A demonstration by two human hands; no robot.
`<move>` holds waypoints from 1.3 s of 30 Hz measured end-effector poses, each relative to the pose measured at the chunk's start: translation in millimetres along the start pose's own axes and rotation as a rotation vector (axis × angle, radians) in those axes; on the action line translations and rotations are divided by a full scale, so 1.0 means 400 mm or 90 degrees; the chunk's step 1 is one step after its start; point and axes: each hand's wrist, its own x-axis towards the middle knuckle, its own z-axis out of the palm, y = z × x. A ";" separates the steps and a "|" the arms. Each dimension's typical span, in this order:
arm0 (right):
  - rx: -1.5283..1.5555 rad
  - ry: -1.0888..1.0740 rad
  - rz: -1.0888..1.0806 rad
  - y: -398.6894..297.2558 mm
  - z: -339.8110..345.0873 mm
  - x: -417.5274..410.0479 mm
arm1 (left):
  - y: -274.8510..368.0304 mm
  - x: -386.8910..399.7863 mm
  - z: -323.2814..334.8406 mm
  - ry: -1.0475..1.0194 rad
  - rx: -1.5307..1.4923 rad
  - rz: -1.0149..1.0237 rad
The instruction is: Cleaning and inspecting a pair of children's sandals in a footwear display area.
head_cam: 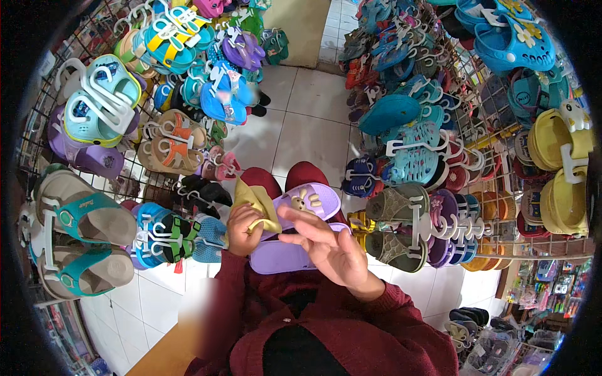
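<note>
A pair of purple slides [282, 257] lies over my lap and knees, and a cream rabbit ornament [306, 202] decorates the strap of the farther one. My left hand [245, 229] is closed on a yellow cloth [254, 199], which spreads up and over the left side of the slides. Above their right side my right hand [329, 244] is raised with its fingers apart and holds nothing. Part of the nearer slide is hidden behind my right hand.
Wire racks hung with sandals stand on both sides, with grey and teal slides [89, 216] at left and olive slides [400, 228] at right. Tiled floor [310, 98] runs ahead between them. A wooden surface [164, 345] is at lower left.
</note>
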 end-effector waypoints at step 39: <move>-0.909 0.092 0.212 0.075 -0.229 -0.041 | 0.027 0.015 -0.039 -0.327 0.205 0.116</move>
